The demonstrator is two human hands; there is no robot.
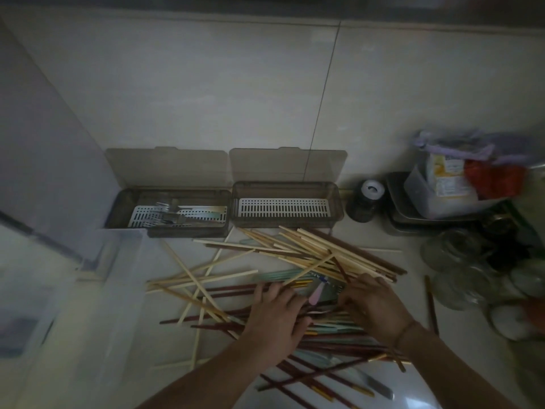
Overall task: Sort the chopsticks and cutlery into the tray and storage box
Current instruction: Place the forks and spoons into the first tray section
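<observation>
Two hands (274, 314) (371, 305) rest atop the chopstick pile (309, 261), gripping nothing clearly.

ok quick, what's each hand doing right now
Left hand: open, fingers spread, resting on the chopsticks.
Right hand: on the pile, grip cannot be told.

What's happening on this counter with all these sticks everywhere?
A person is sorting a big jumble of chopsticks on a pale counter. The left hand and right hand are both down in the heap, working through it. At the wall stand two open lidded boxes: the left box already holds metal cutlery, while the right box shows only its white slotted insert. Most of the pile is not yet sorted.
</observation>
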